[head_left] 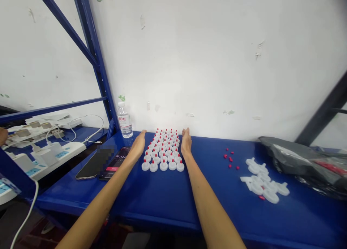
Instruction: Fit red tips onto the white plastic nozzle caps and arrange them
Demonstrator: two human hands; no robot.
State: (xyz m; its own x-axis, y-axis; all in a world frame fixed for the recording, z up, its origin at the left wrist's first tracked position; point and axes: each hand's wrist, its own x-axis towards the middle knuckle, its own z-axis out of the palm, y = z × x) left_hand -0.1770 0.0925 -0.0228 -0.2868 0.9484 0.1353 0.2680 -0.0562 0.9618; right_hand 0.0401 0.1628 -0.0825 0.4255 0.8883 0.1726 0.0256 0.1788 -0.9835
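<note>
My left hand [138,144] and right hand [186,142] — both unclenched — flank rows of round, red-tipped white plastic caps [163,166].

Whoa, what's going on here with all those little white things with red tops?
A person has an open left hand and an open right hand on either side of a block of white caps with red tips. The caps stand in rows on the blue table, tips up. I can't tell whether the hands touch them. Over to the right lie a loose pile of white pieces and some small red bits.
</note>
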